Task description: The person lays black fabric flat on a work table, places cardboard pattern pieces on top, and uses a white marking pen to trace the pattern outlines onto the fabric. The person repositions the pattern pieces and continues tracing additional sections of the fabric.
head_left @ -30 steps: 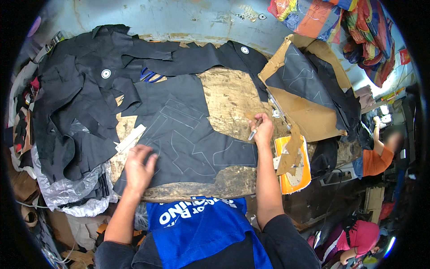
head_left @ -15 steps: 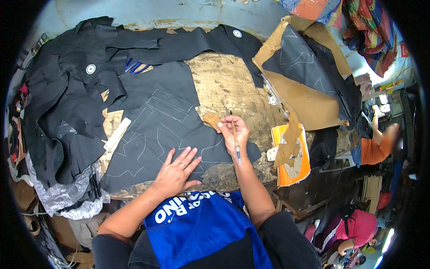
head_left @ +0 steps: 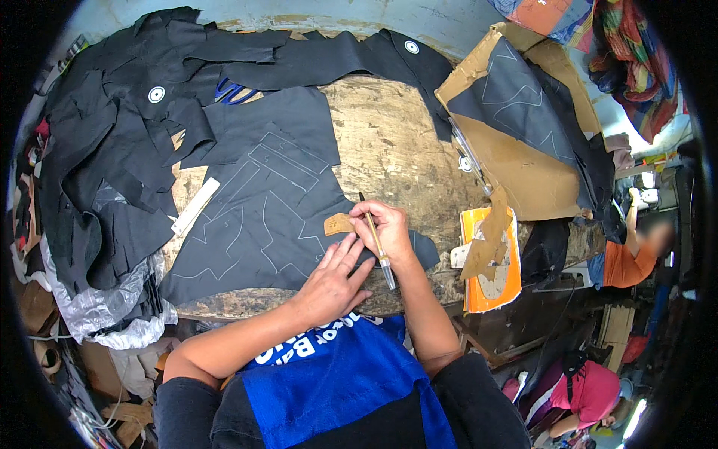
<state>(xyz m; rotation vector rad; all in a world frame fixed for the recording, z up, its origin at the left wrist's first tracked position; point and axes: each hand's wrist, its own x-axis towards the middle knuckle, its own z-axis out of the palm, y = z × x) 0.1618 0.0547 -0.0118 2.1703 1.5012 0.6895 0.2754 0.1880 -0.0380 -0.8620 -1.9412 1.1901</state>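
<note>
A black sheet of leather-like material [head_left: 232,202] lies on the worn wooden table, marked with pale outlines of pattern shapes. My right hand [head_left: 389,230] is closed around a pen [head_left: 376,243], its lower end slanting toward my wrist. The fingertips of that hand also meet a small brown cardboard template [head_left: 339,224] over the black sheet. My left hand [head_left: 333,280] rests on the sheet with fingers stretched out, their tips close below the template. Whether they touch it I cannot tell.
Black scraps [head_left: 97,157] heap up at the left. A white strip [head_left: 196,205] lies beside the sheet, and blue-handled scissors [head_left: 234,91] sit farther back. To the right are an orange-edged pad [head_left: 511,277] and a large brown cardboard piece [head_left: 523,165]. Two people are off to the right.
My left hand has slid right and up, close to my right hand. The template has shifted left and down, and the right hand has tilted the pen.
</note>
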